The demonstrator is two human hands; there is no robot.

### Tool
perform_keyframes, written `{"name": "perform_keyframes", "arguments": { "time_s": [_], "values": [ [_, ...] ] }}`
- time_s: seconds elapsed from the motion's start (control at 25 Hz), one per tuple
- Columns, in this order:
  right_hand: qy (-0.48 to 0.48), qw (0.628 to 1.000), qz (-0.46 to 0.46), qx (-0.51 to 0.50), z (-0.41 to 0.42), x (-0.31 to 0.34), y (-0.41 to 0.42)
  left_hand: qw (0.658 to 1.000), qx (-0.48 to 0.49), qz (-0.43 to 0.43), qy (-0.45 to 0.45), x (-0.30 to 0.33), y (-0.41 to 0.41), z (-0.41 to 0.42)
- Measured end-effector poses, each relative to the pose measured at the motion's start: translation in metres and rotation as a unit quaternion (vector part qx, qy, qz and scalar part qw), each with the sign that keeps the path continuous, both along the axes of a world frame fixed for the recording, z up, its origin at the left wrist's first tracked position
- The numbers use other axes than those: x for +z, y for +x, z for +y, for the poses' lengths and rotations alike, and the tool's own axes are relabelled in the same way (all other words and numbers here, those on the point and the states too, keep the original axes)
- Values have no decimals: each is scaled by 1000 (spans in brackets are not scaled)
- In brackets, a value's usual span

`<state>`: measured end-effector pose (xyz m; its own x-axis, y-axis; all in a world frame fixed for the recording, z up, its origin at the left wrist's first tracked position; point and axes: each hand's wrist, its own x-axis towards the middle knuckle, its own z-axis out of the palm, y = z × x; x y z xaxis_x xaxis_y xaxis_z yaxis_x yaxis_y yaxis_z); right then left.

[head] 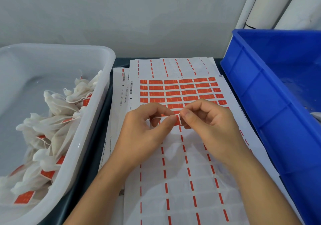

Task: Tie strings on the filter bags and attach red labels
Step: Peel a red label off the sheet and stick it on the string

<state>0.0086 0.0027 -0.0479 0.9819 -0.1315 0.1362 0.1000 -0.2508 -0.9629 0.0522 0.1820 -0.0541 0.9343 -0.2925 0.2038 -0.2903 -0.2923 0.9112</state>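
Note:
A white label sheet (173, 181) lies in the middle, with rows of red labels (178, 90) left on its upper part. Over it, my left hand (142, 131) and my right hand (212, 122) meet fingertip to fingertip. Between them they pinch a thin white string (169, 116) and a red label (178, 120) folded at the string's end. A translucent white filter bag (175, 152) lies flat on the sheet under my hands. Several finished filter bags (57, 120) with red labels are piled in the white tub (83, 148) on the left.
A blue plastic crate (278, 103) stands on the right, close to my right forearm. More label sheets (119, 92) lie under the top one. A grey wall runs behind, with white pipes (271, 2) at the upper right.

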Motion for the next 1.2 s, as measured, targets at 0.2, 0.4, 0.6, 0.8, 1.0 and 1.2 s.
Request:
{"name": "perform_keyframes", "arguments": {
  "time_s": [0.2, 0.4, 0.6, 0.8, 1.0, 1.2],
  "values": [
    [10, 1000, 1, -2, 1, 0, 1, 1000, 1, 3, 3, 0, 0, 1],
    [14, 1000, 3, -4, 1, 0, 1, 1000, 0, 3, 3, -1, -1, 1],
    [17, 1000, 3, -2, 0, 1, 1, 1000, 5, -6, 9, -2, 1, 1],
    [12, 1000, 3, -4, 0, -1, 1, 1000, 6, 6, -1, -3, 1, -1],
    [1, 999, 13, 47, 1, -1, 1, 1000, -5, 26, -17, -1, 2, -1],
    [-23, 999, 8, 34, -1, -4, 1, 998, -17, 38, -39, 0, 1, 2]
  ]
}}
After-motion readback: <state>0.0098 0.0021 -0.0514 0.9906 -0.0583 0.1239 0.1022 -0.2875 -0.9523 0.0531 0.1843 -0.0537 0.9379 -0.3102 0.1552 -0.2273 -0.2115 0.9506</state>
